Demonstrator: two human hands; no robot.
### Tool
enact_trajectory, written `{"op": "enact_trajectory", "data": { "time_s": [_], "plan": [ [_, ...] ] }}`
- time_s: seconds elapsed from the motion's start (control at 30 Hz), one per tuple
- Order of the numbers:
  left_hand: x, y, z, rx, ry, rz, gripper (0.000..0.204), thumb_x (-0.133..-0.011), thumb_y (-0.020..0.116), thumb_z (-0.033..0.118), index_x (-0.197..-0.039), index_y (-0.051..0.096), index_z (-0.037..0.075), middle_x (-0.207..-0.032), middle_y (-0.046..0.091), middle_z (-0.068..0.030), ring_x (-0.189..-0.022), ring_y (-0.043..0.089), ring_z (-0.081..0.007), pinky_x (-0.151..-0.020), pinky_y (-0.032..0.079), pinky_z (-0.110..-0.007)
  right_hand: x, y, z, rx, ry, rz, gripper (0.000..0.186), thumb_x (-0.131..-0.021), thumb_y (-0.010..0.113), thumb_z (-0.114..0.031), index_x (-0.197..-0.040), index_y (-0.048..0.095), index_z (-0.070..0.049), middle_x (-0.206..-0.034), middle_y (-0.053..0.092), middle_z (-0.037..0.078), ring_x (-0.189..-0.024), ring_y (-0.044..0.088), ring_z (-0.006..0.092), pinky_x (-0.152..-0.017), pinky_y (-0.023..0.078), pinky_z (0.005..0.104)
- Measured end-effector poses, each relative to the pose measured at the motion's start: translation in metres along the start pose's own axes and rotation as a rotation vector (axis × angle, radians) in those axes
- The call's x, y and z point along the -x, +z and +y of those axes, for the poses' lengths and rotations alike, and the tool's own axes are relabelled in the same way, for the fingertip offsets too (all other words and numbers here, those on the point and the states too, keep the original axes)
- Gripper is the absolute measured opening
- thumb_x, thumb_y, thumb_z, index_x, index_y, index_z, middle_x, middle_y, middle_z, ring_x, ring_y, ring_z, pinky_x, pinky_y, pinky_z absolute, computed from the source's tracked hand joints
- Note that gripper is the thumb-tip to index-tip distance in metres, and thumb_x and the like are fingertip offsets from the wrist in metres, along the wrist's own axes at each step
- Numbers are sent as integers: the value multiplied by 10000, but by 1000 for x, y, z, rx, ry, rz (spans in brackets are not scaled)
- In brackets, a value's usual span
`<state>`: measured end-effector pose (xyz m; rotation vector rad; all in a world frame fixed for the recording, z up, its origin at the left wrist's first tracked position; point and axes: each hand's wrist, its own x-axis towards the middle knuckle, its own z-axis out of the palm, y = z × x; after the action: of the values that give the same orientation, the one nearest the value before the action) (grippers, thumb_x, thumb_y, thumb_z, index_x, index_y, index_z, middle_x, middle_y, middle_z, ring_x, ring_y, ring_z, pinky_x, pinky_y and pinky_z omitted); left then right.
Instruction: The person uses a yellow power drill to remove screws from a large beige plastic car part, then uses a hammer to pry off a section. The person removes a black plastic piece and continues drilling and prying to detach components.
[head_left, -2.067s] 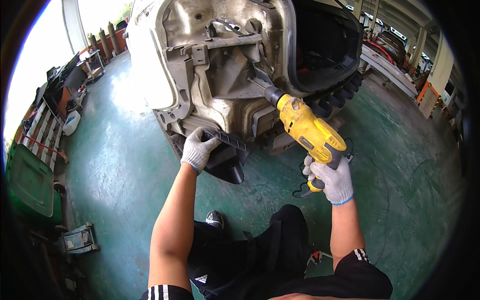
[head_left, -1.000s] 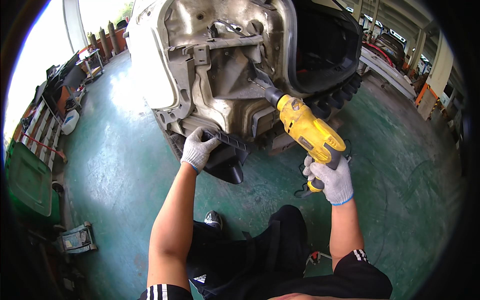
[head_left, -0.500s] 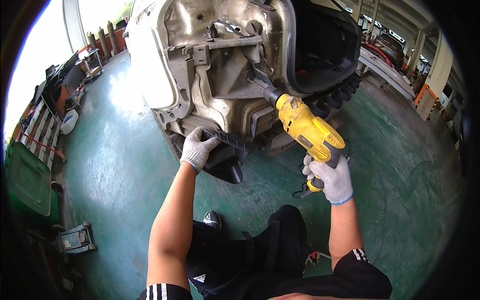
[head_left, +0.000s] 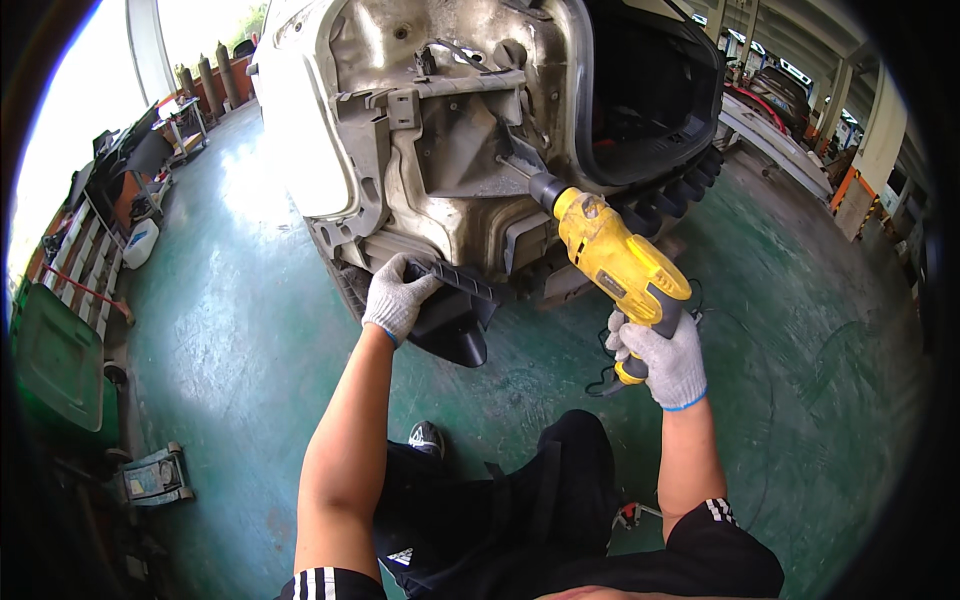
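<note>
A yellow corded power drill is in my gloved right hand, which is wrapped round its handle. The drill points up and left, its bit reaching the sheet metal of the stripped car rear. Whether the bit turns cannot be seen. My gloved left hand grips the upper edge of a black plastic trim piece at the lower corner of the car body. Its fingertips are partly hidden behind that edge. Bare metal panels, a bracket and the open dark trunk lie around the drilled spot.
The drill's black cord trails over the green floor. A green bin, a small blue wheeled platform and a white jug stand on the left. Gas cylinders are farther back. A lift platform is at the right.
</note>
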<state>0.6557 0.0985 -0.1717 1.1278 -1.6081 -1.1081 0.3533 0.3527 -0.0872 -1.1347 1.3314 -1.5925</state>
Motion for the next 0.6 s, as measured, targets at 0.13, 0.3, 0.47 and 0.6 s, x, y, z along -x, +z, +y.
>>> {"op": "enact_trajectory", "data": {
  "time_s": [0.13, 0.3, 0.47, 0.6],
  "plan": [
    [-2, -1, -3, -8, -5, -2, 258, -913, 865, 151, -1094, 748, 11, -950, 754, -19, -856, 679, -110, -825, 581, -307, 1, 2, -2, 103, -31, -2, 323, -956, 738, -48, -1270, 692, 9, -1051, 757, 91, -857, 745, 151, -735, 600, 294],
    [-2, -2, -4, -8, 1, -3, 257, -912, 859, 145, -1102, 750, 9, -961, 764, -23, -862, 692, -114, -835, 589, -311, 1, 3, 0, -5, -3, 5, 329, -947, 730, -49, -1268, 689, 5, -1043, 754, 88, -850, 739, 153, -730, 596, 298],
    [-3, -1, -4, -12, -10, -7, 255, -913, 855, 141, -1108, 753, 12, -964, 765, -23, -859, 693, -115, -833, 590, -313, -3, -1, 6, -184, 69, -7, 342, -935, 726, -62, -1269, 689, -1, -1034, 749, 86, -841, 732, 159, -728, 591, 300],
    [-1, -1, -2, -13, 5, -1, 251, -910, 848, 134, -1108, 755, 11, -963, 765, -24, -861, 693, -118, -833, 589, -315, -1, 5, 2, -77, 30, 13, 332, -927, 728, -69, -1251, 697, 0, -1034, 750, 89, -837, 731, 160, -725, 593, 301]
  ]
}}
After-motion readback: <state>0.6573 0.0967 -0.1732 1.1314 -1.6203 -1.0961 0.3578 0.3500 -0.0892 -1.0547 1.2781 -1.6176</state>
